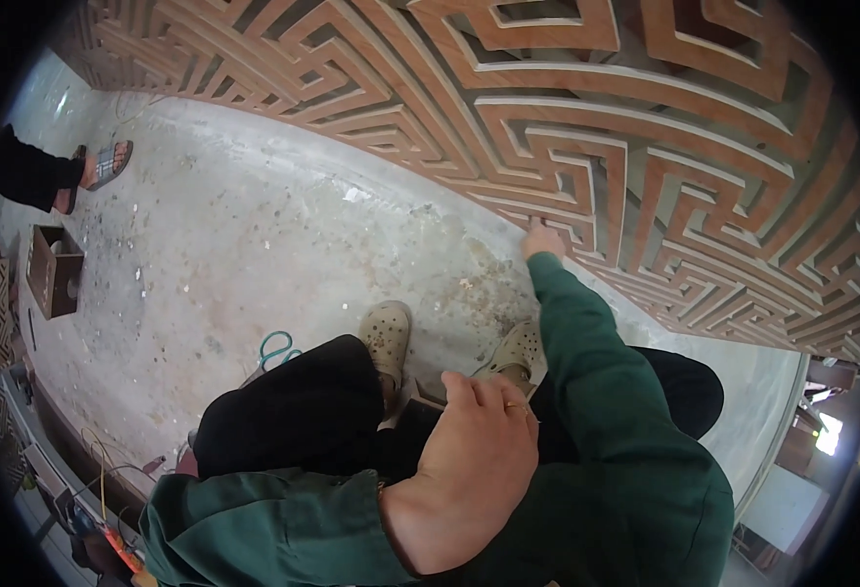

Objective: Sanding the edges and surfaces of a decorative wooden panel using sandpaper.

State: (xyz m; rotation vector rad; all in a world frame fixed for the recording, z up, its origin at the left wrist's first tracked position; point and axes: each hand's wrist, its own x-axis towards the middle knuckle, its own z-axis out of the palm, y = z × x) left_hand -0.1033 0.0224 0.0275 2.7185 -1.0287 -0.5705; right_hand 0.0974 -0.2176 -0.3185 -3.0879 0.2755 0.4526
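Note:
A large brown wooden lattice panel [567, 59], cut in a maze-like pattern with pale edges, stands along the far and right side. My right arm reaches forward to its lower part. There my right hand [544, 241] touches the panel near its bottom edge, fingers drawn together; anything small in them is too small to make out. Close to me, over my lap, my left hand [474, 460] shows its back, with a ring on one finger. Its fingers curl downward and look closed, and whatever they may hold is hidden.
Teal-handled scissors [277, 348] lie by my left knee. An open brown box [55, 272] sits on the stained concrete floor [244, 254] at left, near another person's sandalled foot [109, 166]. Cables and an orange tool [122, 550] lie at lower left. A white box-like object [787, 509] stands at lower right.

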